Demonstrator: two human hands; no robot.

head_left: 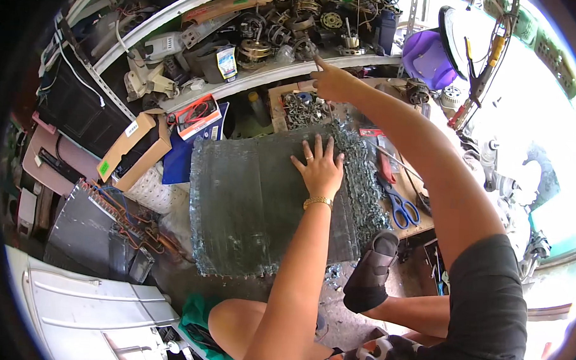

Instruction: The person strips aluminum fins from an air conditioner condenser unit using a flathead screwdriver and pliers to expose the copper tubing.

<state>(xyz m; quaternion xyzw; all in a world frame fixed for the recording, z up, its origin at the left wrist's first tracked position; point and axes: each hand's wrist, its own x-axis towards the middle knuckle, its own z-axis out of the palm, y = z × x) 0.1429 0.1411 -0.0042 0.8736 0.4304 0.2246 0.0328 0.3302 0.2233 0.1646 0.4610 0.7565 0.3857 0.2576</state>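
A large dark finned panel (249,198), like a radiator core with ragged, crumpled edges, lies in front of me. My left hand (321,171) rests flat on its upper right part, fingers spread, with a ring and a gold wristband on. Over the far end of the bench, my right hand (337,83) reaches toward the shelf. Its index finger stretches out near the metal parts (305,48) there; the other fingers look curled, and nothing shows in them. Beneath that hand sits a box of loose screws (305,109). Blue-handled scissors (402,206) lie right of the panel.
A shelf (266,72) crowded with motor parts runs across the back. An open cardboard box (137,150) stands at left, near copper tubing (131,222). A purple fan-like thing (428,58) is at the back right. My sandalled foot (375,272) is beside the panel's near right corner.
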